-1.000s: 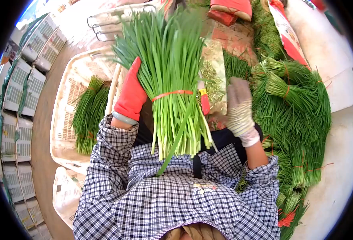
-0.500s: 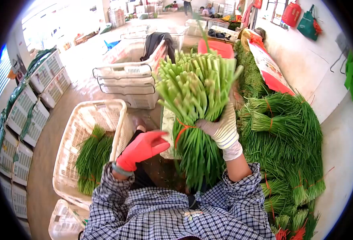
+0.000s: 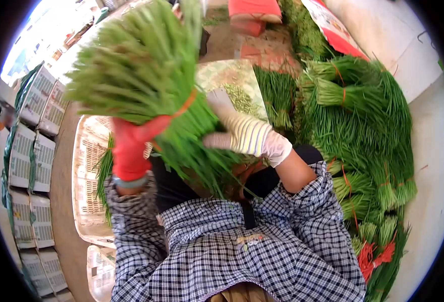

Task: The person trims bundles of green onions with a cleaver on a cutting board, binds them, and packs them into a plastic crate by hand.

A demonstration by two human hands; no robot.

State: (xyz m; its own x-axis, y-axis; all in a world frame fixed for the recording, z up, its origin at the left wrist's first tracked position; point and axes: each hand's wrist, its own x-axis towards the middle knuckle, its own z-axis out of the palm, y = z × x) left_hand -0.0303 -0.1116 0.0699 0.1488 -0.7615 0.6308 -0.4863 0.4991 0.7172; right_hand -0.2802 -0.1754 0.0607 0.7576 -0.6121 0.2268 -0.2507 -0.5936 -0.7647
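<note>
A large bunch of green chives [image 3: 141, 70], bound with an orange band, is held up and tilted to the left, its pale cut ends blurred by motion. My left hand [image 3: 134, 146], in a red glove, grips the bunch from below near the band. On the leafy side, my right hand [image 3: 244, 131] in a striped glove has its thumb in front of the leaves; its fingertips are partly hidden at the bunch's edge. Beneath the hands is a patterned board [image 3: 222, 70] strewn with green cuttings.
To the left stands a white plastic basket [image 3: 88, 201] with chives inside, partly covered by my arm and the bunch. Tied chives [image 3: 352, 126] are heaped on the right, near red ties [image 3: 373, 259]. Stacked white crates [image 3: 30, 176] line the far left. A red stool [image 3: 254, 15] is ahead.
The bunch has moved left and tipped over from upright. My left hand, earlier apart from it, now grips it. My right hand has shifted left with it. The view has tilted downward.
</note>
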